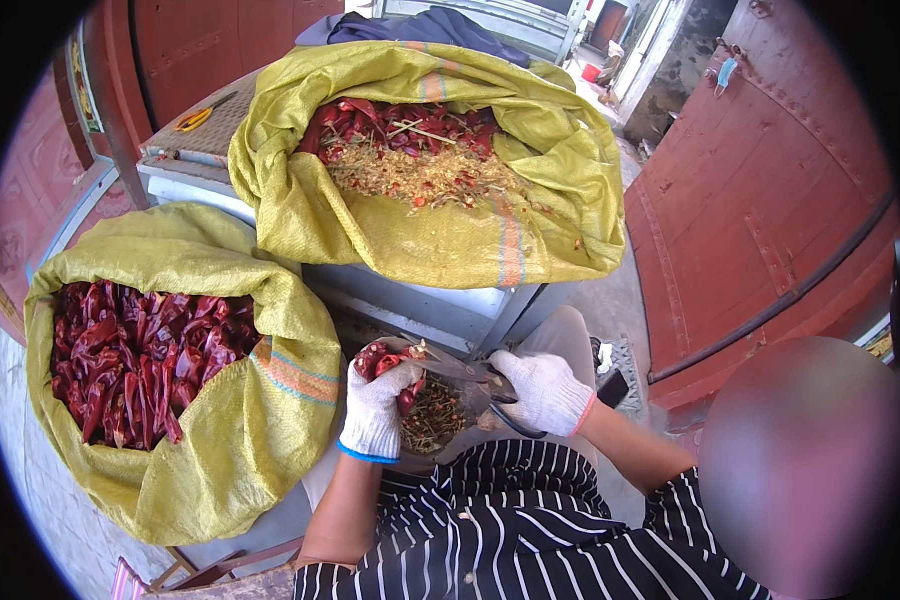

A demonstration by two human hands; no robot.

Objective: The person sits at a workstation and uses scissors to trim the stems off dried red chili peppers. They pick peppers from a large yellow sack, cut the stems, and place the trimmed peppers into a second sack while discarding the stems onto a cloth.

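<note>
Although the glove hides part of it, a small bunch of dried red chillies (pixel 377 361) is seen in the left hand (pixel 375 410), fingers curled around it, in front of the torso. Right hand (pixel 548 392): closed around the dark handles of a pair of metal scissors (pixel 470 371), blades directed leftward at the bunch. Blades appear parted; whether they touch the chillies cannot be told from this angle. Both hands in white knitted gloves, cuff edged blue at the left wrist, pinkish at the right.

Below and between the hands: a heap of brownish clippings (pixel 432 417) with reddish bits mixed in.

To the left of the left hand: a yellow-green woven sack (pixel 170 500), mouth open, rim folded outward, filled with whole dark red chillies (pixel 145 360); orange and blue stripes on its near right side. Beyond the hands: a larger open sack (pixel 410 245) of the same colour, resting on a table (pixel 202 190). Contents: red chillies (pixel 370 125) along the far side, pale yellow seeds (pixel 420 175) with red flakes nearer, a few light stalks on top.

Outermost: a yellow-handled tool (pixel 193 119) on the table, left of the larger sack; dark blue cloth (pixel 420 28) behind it; a light blue mask (pixel 726 72) hanging on the red door (pixel 740 200) at right.
</note>
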